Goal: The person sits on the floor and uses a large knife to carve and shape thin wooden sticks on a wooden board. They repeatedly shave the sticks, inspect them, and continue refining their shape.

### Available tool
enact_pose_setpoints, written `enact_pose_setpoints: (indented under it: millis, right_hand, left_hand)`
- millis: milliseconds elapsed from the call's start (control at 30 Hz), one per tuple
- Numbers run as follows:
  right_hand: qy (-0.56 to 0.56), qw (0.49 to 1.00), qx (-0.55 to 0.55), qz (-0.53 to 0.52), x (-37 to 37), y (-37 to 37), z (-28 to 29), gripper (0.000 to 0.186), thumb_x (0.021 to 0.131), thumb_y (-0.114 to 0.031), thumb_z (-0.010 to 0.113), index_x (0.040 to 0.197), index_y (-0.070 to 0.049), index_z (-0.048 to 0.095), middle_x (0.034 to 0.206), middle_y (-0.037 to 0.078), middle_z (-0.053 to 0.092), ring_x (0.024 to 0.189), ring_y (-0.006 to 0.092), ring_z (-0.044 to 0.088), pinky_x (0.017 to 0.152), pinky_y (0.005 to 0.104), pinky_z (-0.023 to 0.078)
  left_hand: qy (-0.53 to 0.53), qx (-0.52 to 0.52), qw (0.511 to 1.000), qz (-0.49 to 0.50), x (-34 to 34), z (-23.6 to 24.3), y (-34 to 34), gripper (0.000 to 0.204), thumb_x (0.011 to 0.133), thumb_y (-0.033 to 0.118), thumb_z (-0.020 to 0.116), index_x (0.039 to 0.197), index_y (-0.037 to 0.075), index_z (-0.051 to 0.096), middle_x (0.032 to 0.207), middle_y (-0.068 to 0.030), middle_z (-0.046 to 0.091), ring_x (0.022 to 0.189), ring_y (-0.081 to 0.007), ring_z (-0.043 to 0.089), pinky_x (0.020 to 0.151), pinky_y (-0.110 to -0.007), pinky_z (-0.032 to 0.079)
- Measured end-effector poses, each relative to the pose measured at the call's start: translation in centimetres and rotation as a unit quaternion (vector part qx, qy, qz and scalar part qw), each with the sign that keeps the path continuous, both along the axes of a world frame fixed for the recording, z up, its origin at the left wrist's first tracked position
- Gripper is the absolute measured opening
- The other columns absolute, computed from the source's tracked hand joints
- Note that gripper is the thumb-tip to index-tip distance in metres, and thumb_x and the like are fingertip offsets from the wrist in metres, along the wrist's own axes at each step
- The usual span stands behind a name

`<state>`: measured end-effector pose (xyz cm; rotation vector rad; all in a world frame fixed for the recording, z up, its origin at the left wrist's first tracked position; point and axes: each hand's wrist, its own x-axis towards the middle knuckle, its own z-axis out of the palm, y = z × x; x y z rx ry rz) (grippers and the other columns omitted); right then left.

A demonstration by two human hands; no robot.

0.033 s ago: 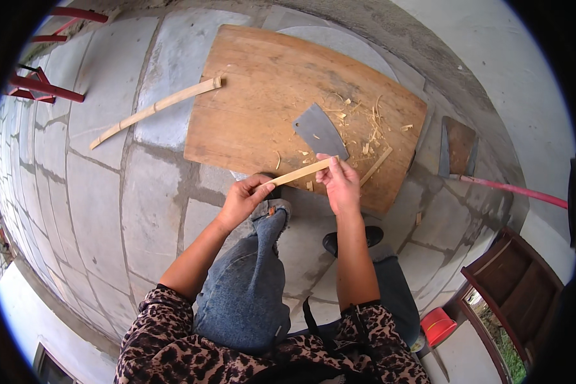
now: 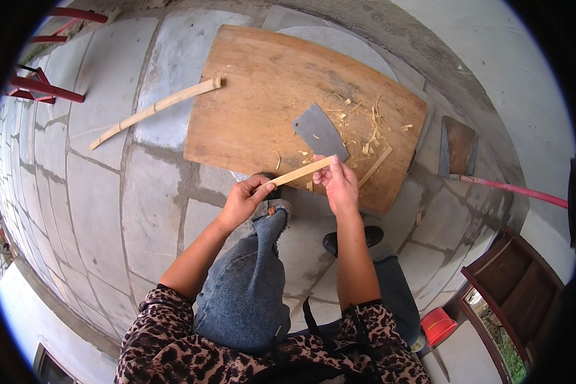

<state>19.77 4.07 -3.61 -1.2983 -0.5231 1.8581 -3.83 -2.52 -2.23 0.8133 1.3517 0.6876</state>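
A narrow, flat bamboo strip [image 2: 302, 172] slants across in front of me, its right end a little farther away. My left hand [image 2: 244, 198] pinches the near left end between thumb and fingers. At the other end, the thumb and fingers of my right hand [image 2: 339, 185] close on the strip. Just beyond it, a grey cleaver blade [image 2: 319, 130] lies flat on a wooden board [image 2: 253, 89]; no handle shows. Pale shavings [image 2: 372, 134] are scattered right of the blade. A second short strip [image 2: 376, 166] lies on the board near my right hand.
A long split bamboo piece [image 2: 157, 114] rests with one end on the board's left edge. At right are a dustpan [image 2: 459, 148] with a pink handle, a red container [image 2: 438, 325] and a dark wooden frame [image 2: 512, 288]. Red metal legs [image 2: 48, 86] stand far left on the paved floor [image 2: 96, 205].
The fingers of my right hand have shifted slightly at the strip's end, which has risen a touch. My left hand keeps its hold; everything else stays in place.
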Motion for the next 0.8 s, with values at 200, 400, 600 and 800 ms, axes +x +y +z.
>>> enact_pose_setpoints:
  millis: [200,400,600,800]
  right_hand:
    - [-0.626,0.725,0.165,0.234,1.5,-1.5,-3.4,0.056,0.084,-0.022,0.064,0.128,0.007,0.043,0.110,0.021,0.053,0.102,0.0344,0.052,0.091,0.0424,0.042]
    - [-0.721,0.589,0.163,0.326,1.3,-2.6,-5.8,0.072,0.075,-0.012,0.066,0.136,0.006,0.032,0.115,0.023,0.048,0.106,0.0371,0.047,0.096,0.0417,0.038]
    - [-0.687,0.610,0.141,0.368,1.2,-1.0,-4.9,0.071,0.077,-0.008,0.059,0.139,0.004,0.028,0.112,0.022,0.049,0.101,0.0370,0.053,0.088,0.0408,0.045]
    - [-0.646,0.700,0.195,0.236,0.3,-1.9,-2.1,0.041,0.083,-0.018,0.058,0.119,0.000,0.051,0.097,0.024,0.061,0.088,0.0398,0.061,0.072,0.0465,0.049]
  left_hand:
    - [0.028,-0.062,0.997,0.026,-0.4,-1.6,-0.8,0.023,0.096,0.023,0.054,0.085,0.004,0.061,0.069,0.0037,0.049,0.066,-0.0052,0.042,0.058,-0.024,0.036]
    - [0.088,-0.034,0.994,0.056,-0.1,-2.6,-0.9,0.018,0.095,0.021,0.055,0.097,0.004,0.057,0.061,0.0026,0.048,0.058,-0.0052,0.039,0.051,-0.025,0.033]
    - [0.113,-0.041,0.992,0.034,-0.5,-0.2,0.2,0.022,0.094,0.017,0.054,0.110,0.002,0.051,0.061,-0.0012,0.056,0.056,-0.0064,0.048,0.051,-0.025,0.038]
    - [0.101,-0.022,0.995,0.001,-0.9,0.2,-0.1,0.023,0.090,0.009,0.052,0.110,-0.001,0.049,0.065,-0.0071,0.062,0.057,-0.0157,0.057,0.055,-0.030,0.045]
